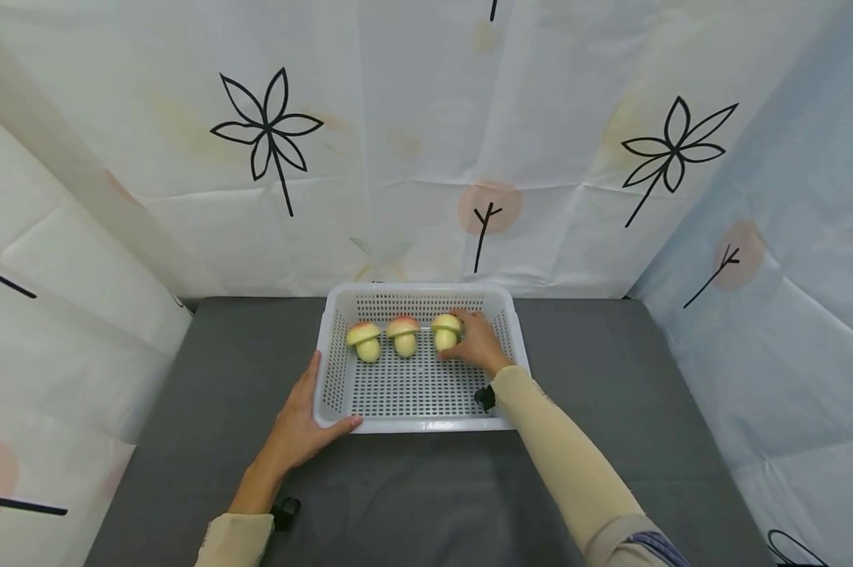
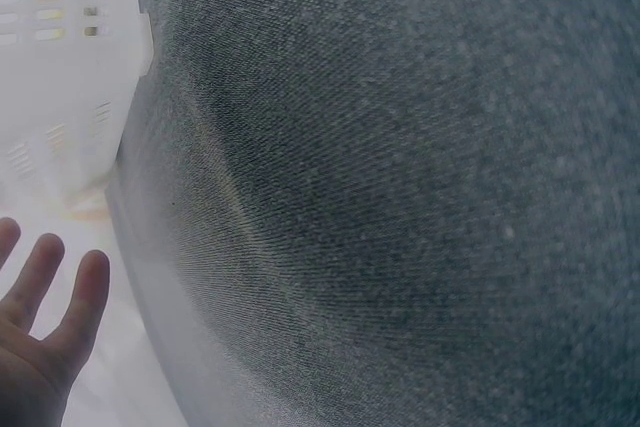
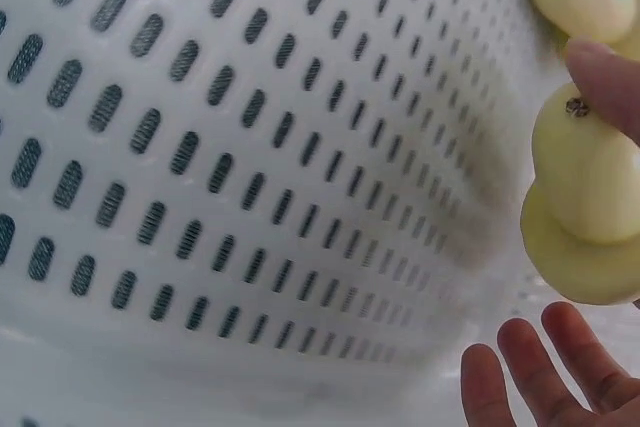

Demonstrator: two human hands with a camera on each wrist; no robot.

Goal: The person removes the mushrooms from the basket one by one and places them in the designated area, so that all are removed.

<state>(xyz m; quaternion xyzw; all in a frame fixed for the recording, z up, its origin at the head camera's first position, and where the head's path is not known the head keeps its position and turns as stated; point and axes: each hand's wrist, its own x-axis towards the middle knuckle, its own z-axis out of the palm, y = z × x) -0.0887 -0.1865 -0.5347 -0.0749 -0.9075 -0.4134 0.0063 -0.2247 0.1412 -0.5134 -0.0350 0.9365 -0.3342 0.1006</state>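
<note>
Three toy mushrooms stand in a row inside a white perforated plastic basket (image 1: 426, 424). My right hand (image 1: 477, 342) reaches over the right side and holds the right mushroom (image 1: 445, 332) between thumb and fingers. In the right wrist view, the thumb (image 3: 608, 87) lies against that mushroom's pale stem (image 3: 595, 172), and several fingers (image 3: 535, 367) extend below the cap. Left of it are the middle mushroom (image 1: 403, 336) and the left mushroom (image 1: 365, 341), both with reddish cap tops. At the basket's front left corner, my left hand (image 1: 300, 425) rests with straight fingers along the side and thumb on the front rim.
The basket sits on a dark grey cloth-covered table (image 1: 412, 496), toward its back edge. White curtains (image 1: 398, 157) with black leaf drawings hang behind and on both sides. A dark wrist device (image 1: 285, 513) is on the left wrist, another (image 1: 484, 398) on the right.
</note>
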